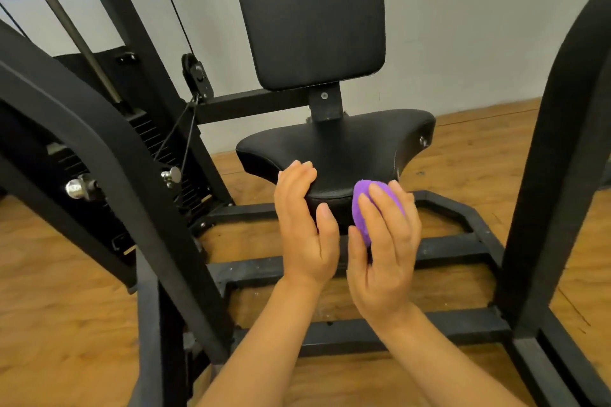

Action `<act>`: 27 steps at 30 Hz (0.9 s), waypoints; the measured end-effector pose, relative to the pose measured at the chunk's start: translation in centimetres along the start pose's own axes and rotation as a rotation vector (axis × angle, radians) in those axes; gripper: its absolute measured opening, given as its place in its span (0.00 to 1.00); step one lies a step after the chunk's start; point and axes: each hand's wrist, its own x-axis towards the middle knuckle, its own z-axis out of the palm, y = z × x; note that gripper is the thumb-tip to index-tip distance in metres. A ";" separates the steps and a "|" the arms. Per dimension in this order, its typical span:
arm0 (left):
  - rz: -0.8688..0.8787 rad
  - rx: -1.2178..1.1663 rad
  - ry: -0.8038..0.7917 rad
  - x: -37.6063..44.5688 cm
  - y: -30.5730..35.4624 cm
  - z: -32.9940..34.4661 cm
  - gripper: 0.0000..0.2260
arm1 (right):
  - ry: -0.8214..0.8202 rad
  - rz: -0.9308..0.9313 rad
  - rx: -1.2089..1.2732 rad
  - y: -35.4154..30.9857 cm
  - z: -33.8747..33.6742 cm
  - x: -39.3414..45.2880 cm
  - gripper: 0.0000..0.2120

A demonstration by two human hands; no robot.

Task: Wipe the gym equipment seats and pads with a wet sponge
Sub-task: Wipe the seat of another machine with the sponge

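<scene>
The right hand (383,248) curls its fingers round the one rounded purple sponge (362,208), held at the front edge of the black padded saddle-shaped seat (337,149), while the left hand (304,225) lies flat and relaxed against that nose, steadying it. Looks like the seat wipe is in hand; next the sponge should sweep across the top, then up the single black upright back pad (310,10). Count: two hands, one sponge, one seat, one back pad.

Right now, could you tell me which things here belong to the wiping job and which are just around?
Job: purple sponge in right hand; left hand on black seat; back pad.
Around: pulley, weight stack, base frame, wooden floor.
</scene>
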 end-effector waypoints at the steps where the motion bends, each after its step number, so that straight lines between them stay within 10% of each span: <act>1: 0.004 -0.002 0.006 0.0 -0.1 0.1 0.18 | -0.019 -0.026 -0.013 0.1 -0.1 -0.3 0.14; 12: 0.078 -0.058 0.055 -0.3 -1.3 1.1 0.20 | -0.051 0.462 0.076 -1.3 -1.3 5.6 0.18; 27: 0.058 -0.094 0.027 -0.4 -1.5 1.3 0.20 | -0.031 0.214 -0.046 -1.6 -0.9 2.8 0.19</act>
